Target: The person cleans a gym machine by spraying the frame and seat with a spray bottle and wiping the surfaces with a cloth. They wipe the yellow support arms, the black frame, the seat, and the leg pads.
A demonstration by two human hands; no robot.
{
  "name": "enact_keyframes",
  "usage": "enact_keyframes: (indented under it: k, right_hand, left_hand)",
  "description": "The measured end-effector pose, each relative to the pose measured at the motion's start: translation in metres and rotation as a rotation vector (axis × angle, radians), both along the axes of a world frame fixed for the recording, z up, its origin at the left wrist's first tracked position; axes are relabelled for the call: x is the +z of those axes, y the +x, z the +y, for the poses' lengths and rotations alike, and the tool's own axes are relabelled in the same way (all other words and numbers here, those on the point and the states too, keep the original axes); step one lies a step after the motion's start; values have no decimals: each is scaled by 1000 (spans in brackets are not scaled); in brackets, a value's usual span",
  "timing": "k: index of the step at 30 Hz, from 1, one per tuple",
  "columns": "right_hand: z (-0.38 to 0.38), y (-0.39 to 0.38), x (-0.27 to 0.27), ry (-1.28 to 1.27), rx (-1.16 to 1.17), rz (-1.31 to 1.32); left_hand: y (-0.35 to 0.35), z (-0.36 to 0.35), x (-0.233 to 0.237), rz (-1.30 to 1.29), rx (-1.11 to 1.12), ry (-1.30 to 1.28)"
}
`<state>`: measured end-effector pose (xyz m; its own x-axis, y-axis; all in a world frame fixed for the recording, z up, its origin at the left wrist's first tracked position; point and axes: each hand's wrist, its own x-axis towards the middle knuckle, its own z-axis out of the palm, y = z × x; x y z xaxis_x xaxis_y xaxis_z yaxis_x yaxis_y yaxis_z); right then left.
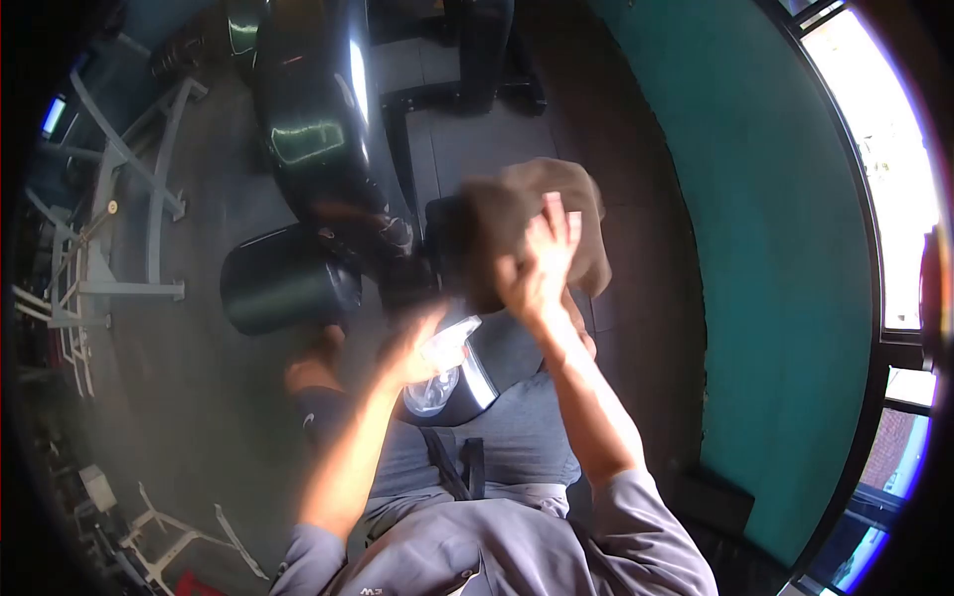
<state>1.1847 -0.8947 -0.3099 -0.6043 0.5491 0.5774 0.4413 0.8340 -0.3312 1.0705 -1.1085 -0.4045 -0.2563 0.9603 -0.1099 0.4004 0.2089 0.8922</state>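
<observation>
A spray bottle (pixel 433 389) is gripped by the left hand (pixel 405 350); a brown cloth (pixel 512 207) is partly covered by the outspread right hand (pixel 540 263). A black machine (pixel 308 129) is seen ahead, a teal wall (pixel 760 228) rightward.

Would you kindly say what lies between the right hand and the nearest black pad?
The head view shows a brown cloth between right hand and pad.

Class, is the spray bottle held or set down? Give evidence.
Held: the left hand wraps the spray bottle near its white top.

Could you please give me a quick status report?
Left hand gripping clear spray bottle. Right hand spread on brown cloth. Nothing visibly blocking either hand.
</observation>
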Motion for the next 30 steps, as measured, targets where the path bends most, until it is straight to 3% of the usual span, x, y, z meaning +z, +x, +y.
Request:
enact_keyframes:
  k: [2,3,5,6,8,9,11,13,15,16,17,19,22,25,26,28,30]
  right_hand:
    - [-24,-21,19,-10,291,-10]
    - [-26,-28,25,23,431,-71]
    - [23,-42,-29,120,268,-307]
    - [42,-51,-22,-54,160,-312]
    - [84,-73,3,-420,15,-361]
    - [91,-81,20,-438,-25,-504]
    - [76,-100,17,-407,-110,-610]
    - [39,-95,27,-410,-62,-530]
    - [0,-71,17,-252,43,-207]
    - [-13,-56,8,-200,65,-134]
    - [-26,-42,-1,-155,88,-64]
    - [-43,-1,-11,-86,122,-82]
    - [-39,35,-60,-79,-45,98]
    - [0,47,-41,-214,-165,370]
    - [21,47,-33,-306,-166,405]
    - [61,39,16,-790,-186,418]
    - [110,43,8,-1231,-137,424]
  left_hand:
    - [1,14,49,52,-38,-161]
    - [3,16,43,22,-51,-291]
    - [10,12,13,41,-37,-411]
    - [7,14,8,-115,-125,-433]
    - [8,14,5,-142,-82,-328]
    - [9,15,1,-155,-68,-273]
    - [4,20,5,-422,12,-313]
    - [5,31,41,-652,104,-396]
    - [2,35,46,-606,154,-441]
    - [-8,22,-5,-537,65,-450]
    - [-13,12,-19,-441,37,-348]
    - [-14,0,-9,-240,25,-59]
    - [-7,0,45,67,69,121]
    - [7,1,56,-117,41,123]
    - [15,5,62,-58,108,51]
    - [19,9,78,160,136,-71]
    - [21,11,76,71,132,-40]
